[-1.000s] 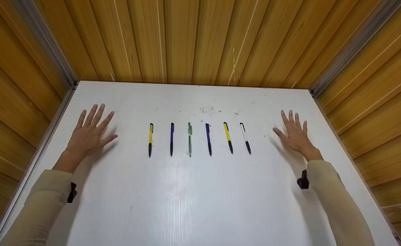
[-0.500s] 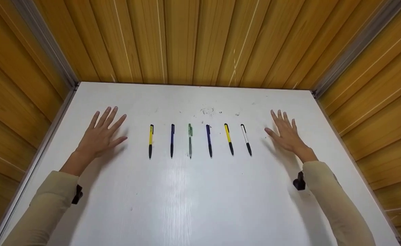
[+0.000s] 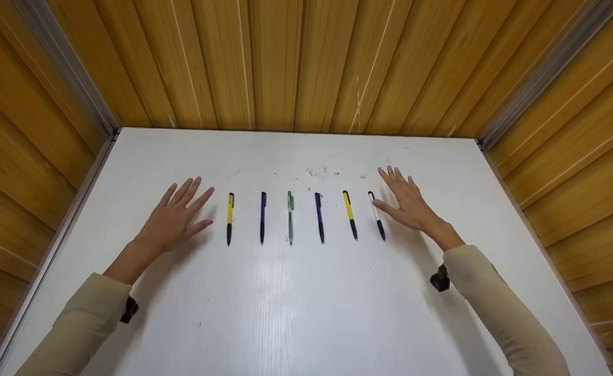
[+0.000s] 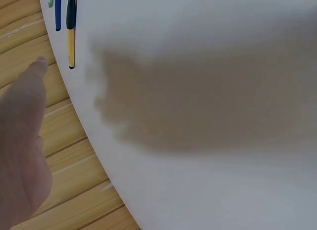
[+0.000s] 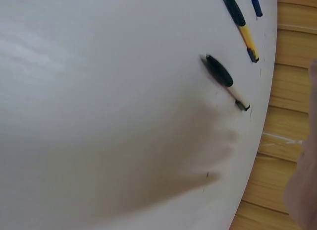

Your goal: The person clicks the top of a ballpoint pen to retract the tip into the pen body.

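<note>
Several pens lie in a row across the white table in the head view. From the left come a yellow and black pen (image 3: 230,218), a dark blue pen (image 3: 262,217), a clear green pen (image 3: 290,216), another dark blue pen (image 3: 319,217), a second yellow and black pen (image 3: 350,214) and a white and black pen (image 3: 379,222). My left hand (image 3: 173,222), fingers spread, hovers left of the first yellow pen, apart from it. My right hand (image 3: 411,206) hovers with straight fingers by the white pen; its thumb hides part of that pen. Both hands hold nothing.
The white table (image 3: 306,303) ends at a wood-patterned back wall (image 3: 275,62), with similar walls at both sides. Dark scuff marks (image 3: 317,172) show behind the pens. Each wrist carries a small black camera (image 3: 440,279). Shadows of the hands fall on the table.
Both hands have moved inward toward the row, the left one rightward and slightly nearer the body, the right one leftward up to the white pen. The pens keep their places.
</note>
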Available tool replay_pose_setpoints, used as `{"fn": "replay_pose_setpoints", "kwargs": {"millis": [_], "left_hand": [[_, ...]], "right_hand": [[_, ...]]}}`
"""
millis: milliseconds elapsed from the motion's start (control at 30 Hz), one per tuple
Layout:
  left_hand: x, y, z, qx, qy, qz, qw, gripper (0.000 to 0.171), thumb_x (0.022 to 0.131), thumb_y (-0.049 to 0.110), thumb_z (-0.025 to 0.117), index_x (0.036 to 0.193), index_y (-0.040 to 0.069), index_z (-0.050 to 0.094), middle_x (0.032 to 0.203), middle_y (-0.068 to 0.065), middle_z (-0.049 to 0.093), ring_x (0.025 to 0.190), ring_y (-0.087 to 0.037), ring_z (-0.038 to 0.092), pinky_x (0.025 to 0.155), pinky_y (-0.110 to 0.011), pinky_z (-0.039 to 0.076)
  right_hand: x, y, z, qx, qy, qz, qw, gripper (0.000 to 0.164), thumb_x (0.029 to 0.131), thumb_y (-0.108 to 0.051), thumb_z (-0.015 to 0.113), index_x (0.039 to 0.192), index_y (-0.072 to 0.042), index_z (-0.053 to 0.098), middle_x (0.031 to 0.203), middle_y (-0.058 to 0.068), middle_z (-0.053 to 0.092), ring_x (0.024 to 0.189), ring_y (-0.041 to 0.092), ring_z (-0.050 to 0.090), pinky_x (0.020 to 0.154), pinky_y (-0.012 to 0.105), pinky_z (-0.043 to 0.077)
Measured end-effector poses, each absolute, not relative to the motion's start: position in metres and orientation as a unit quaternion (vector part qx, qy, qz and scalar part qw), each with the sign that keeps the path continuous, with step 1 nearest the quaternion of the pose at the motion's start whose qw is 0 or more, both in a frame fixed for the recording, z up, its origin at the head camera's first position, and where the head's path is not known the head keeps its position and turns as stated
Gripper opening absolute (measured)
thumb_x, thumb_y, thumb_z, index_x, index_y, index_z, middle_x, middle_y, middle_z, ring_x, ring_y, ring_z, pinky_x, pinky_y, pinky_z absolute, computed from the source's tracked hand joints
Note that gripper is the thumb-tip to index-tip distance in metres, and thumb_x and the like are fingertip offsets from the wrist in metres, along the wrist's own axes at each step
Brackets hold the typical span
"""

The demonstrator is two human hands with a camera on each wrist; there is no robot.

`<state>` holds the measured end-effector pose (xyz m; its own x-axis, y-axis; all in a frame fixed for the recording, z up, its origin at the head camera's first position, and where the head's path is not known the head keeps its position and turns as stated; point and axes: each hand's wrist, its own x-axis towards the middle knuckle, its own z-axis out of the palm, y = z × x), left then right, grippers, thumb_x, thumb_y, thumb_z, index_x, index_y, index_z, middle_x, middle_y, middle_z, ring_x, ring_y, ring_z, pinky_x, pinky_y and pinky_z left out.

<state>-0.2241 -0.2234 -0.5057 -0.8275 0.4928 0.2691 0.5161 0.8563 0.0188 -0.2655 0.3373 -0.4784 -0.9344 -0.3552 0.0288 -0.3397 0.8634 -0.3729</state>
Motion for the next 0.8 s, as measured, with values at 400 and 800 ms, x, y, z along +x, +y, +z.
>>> {"fn": "replay_pose_setpoints", "kwargs": {"millis": [400,800], "left_hand": [[-0.215,-0.199,-0.508,-0.254,-0.955,-0.132,0.077,0.072,0.099,0.038,0.066,0.158,0.010,0.037,0.162,-0.024,0.035,0.151,-0.043,0.034,0.125,-0.061,0.027],[-0.215,-0.180,-0.506,-0.219,-0.933,-0.285,0.015,0.074,0.099,0.025,0.068,0.161,0.013,0.031,0.157,-0.023,0.044,0.141,-0.043,0.045,0.116,-0.061,0.041]], "right_hand": [[-0.270,0.283,-0.474,-0.255,0.944,-0.209,0.021,0.089,0.097,-0.049,0.066,0.165,-0.018,0.017,0.172,0.013,0.016,0.160,0.033,0.014,0.131,0.058,0.009],[-0.272,0.244,-0.479,-0.297,0.917,-0.263,0.032,0.089,0.096,-0.045,0.070,0.165,-0.021,0.019,0.172,0.011,0.016,0.157,0.034,0.022,0.127,0.061,0.023]]}}
